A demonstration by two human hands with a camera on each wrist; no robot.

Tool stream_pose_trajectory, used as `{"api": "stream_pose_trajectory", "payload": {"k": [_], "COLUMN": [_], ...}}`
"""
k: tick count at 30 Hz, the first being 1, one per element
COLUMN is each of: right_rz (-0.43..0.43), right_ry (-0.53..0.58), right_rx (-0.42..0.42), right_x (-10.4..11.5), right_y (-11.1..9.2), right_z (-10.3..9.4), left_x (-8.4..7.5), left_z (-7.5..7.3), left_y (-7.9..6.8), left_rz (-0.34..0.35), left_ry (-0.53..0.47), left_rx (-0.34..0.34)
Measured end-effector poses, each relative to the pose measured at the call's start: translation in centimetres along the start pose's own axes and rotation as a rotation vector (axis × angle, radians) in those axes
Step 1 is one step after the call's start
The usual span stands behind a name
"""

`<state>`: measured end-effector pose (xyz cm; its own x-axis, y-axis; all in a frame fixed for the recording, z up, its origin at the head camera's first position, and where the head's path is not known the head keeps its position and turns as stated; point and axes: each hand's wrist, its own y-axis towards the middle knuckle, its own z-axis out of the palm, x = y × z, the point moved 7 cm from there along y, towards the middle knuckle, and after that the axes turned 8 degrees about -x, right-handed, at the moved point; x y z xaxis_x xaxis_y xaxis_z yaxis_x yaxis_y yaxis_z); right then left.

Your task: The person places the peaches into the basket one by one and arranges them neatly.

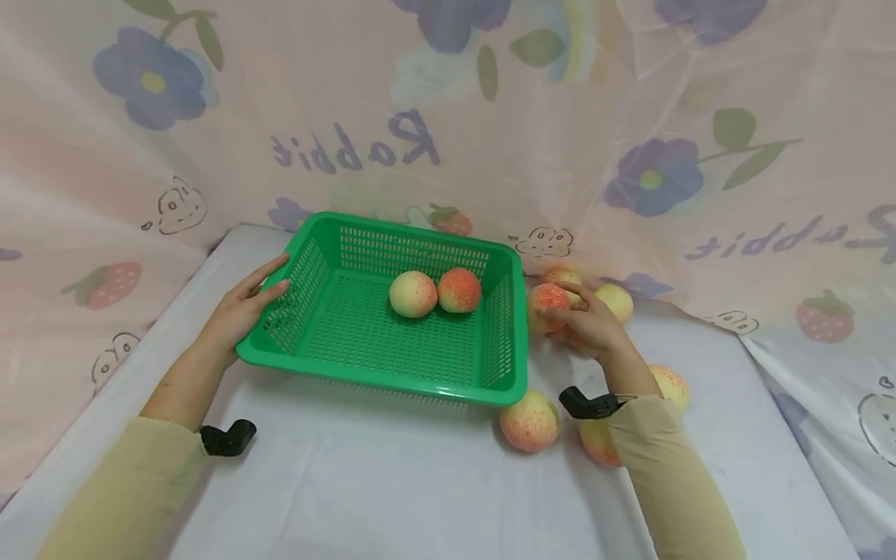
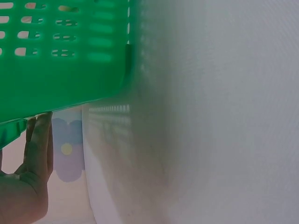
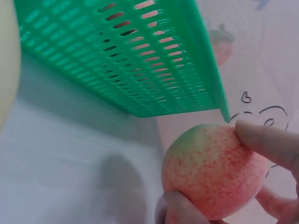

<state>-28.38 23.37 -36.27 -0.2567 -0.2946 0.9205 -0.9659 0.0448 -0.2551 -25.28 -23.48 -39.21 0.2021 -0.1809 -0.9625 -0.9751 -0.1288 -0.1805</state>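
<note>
A green plastic basket [image 1: 381, 381] with slotted walls stands on the white-covered table, two peaches inside: a pale one [image 1: 413, 295] and a redder one [image 1: 459, 291]. My left hand [image 1: 241, 311] grips its left rim; in the left wrist view the fingers [image 2: 39, 144] reach up to the rim's underside. Just right of the basket, my right hand [image 1: 588, 323] holds a red-speckled peach [image 1: 547, 306] between thumb and fingers. The right wrist view shows this peach [image 3: 212, 170] close by the basket's slotted wall [image 3: 140, 56].
Behind the right hand lie another peach [image 1: 562, 277] and a yellowish one [image 1: 614, 302]. Nearer are a peach [image 1: 530, 421] by the basket's front right corner and two more, one [image 1: 600, 442] and another [image 1: 670, 387], partly hidden by the right forearm. A printed cloth [image 1: 490, 155] hangs behind the table.
</note>
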Motion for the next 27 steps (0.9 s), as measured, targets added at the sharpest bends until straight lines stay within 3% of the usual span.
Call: {"api": "stream_pose_trajectory", "payload": {"k": [9,18,27], "right_rz": [0.013,0.014,-0.005], "right_ry": [0.170,0.321,0.292], "right_rx": [-0.086,-0.044,-0.014], "right_x": [2.4,4.4,6.6], "right_y": [-0.6,-0.7,-0.5], "right_z": [-1.6,-0.7,1.3], "left_x": [-0.1,-0.1,-0.3], "left_z": [0.1,0.2,0.3], "left_y": [0.0,-0.1,0.0], "left_rz": [-0.004,-0.018,-0.004], "left_ry": [0.007,0.010,-0.002], "left_rx": [0.008,0.016,0.015]}}
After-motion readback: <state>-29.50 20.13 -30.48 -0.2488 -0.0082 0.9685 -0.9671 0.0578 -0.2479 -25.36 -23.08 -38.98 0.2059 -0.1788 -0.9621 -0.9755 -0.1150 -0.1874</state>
